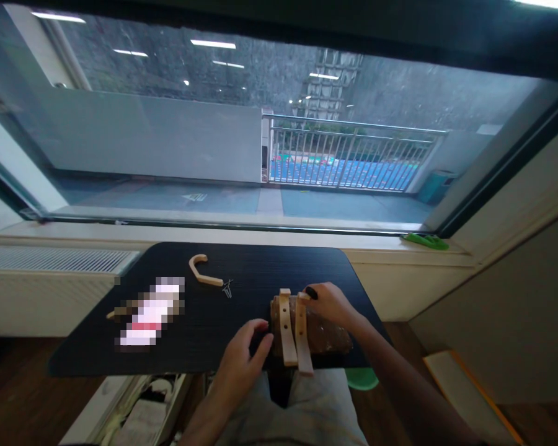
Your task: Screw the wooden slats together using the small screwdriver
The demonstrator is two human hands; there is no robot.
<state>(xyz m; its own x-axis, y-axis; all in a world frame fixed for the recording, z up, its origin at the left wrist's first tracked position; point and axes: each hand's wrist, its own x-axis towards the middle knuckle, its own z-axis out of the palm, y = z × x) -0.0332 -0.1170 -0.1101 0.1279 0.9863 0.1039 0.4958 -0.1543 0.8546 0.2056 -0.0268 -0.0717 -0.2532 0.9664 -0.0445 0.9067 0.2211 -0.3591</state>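
Observation:
Two pale wooden strips with holes, the left strip (286, 334) and the right strip (302, 328), lie side by side across a brown block wrapped in shiny film (328, 334), near the table's front edge. My right hand (330, 303) is closed at the far end of the right strip, around a small black object (311, 292) whose kind I cannot make out. To the left of the block, my left hand (247, 350) has thumb and fingers apart and holds nothing. A hook-shaped wooden piece (198, 269) lies further back, with several small screws (227, 288) at its end.
The black table (260, 266) stands against a window sill (242, 234). At its left is a blurred-out item (151, 313) beside a thin wooden piece (116, 311). An open drawer (134, 409) is below left, and a green bowl-like container (363, 379) below right.

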